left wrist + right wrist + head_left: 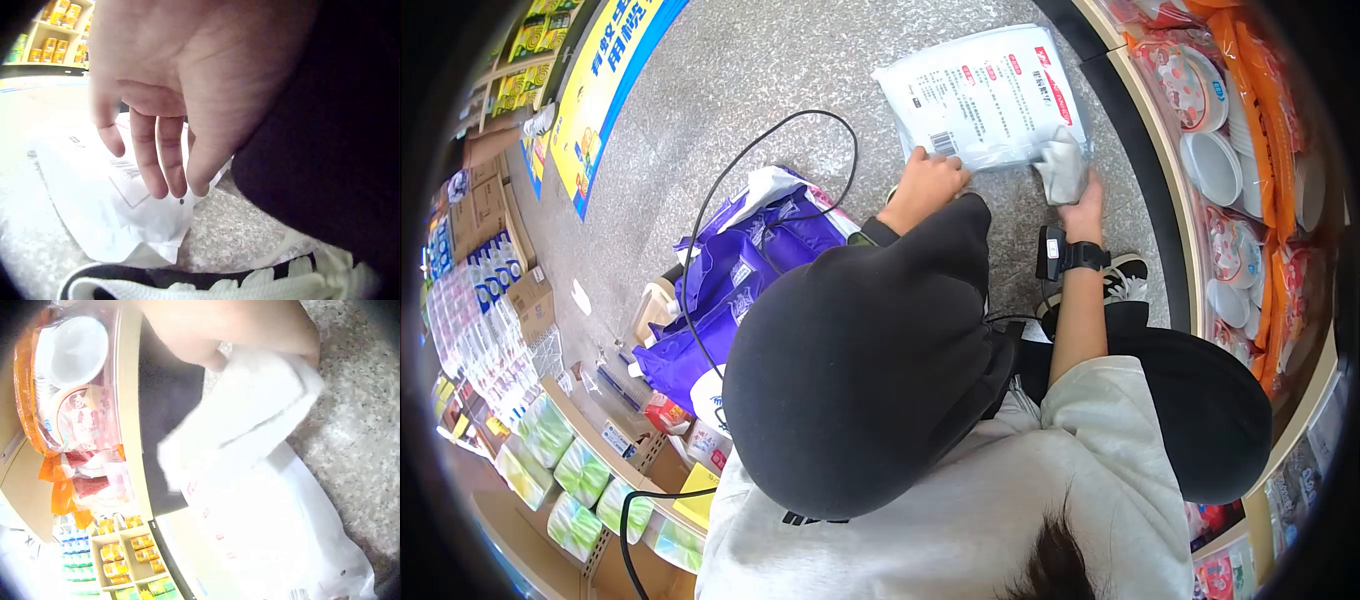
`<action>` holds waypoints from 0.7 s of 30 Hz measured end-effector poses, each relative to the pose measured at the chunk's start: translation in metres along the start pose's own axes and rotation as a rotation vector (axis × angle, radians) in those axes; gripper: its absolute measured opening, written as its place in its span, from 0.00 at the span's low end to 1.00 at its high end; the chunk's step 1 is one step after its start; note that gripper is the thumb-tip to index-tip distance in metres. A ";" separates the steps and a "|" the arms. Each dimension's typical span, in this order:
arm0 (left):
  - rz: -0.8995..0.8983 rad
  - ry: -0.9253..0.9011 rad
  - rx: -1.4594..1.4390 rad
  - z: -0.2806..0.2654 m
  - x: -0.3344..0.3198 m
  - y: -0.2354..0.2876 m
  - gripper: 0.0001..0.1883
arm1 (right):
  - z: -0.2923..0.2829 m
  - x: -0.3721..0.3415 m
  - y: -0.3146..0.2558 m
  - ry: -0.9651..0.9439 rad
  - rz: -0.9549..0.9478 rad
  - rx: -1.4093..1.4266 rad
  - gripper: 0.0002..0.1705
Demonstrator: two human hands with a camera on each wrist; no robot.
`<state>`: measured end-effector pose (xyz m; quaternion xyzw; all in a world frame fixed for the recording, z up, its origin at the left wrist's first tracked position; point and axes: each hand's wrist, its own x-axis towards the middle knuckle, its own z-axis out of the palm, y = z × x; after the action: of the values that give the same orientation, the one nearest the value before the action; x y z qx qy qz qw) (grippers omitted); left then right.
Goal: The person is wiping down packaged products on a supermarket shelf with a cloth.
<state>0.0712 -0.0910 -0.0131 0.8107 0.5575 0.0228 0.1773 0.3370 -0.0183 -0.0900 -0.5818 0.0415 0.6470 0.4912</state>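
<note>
A white plastic package (990, 105) with red and black print lies flat on the speckled floor. My right hand (1085, 208) grips a folded whitish cloth (1062, 168) at the package's near right corner. The right wrist view shows the folded cloth (250, 406) hanging from that hand over the package. My left hand (928, 186) is at the package's near left edge, beside the barcode. Seen from the left wrist, this hand (169, 94) has its fingers loosely extended downward over the package (112, 194), with nothing gripped.
Shelves with bagged white bowls (1212, 165) in orange wrapping run along the right. A purple bag (730, 275) sits on the floor to the left, crossed by a black cable (700, 215). A sneaker (1127, 280) is close behind the right wrist. Green-white packs (583, 470) fill a lower-left shelf.
</note>
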 end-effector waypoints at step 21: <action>-0.728 -0.137 -0.369 0.027 -0.027 -0.048 0.16 | 0.083 -0.051 -0.046 0.061 -1.202 -0.919 0.24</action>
<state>0.0244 -0.1076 -0.0492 0.5149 0.7812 0.0041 0.3530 0.3013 0.0280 0.0009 -0.6680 -0.5432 0.2038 0.4660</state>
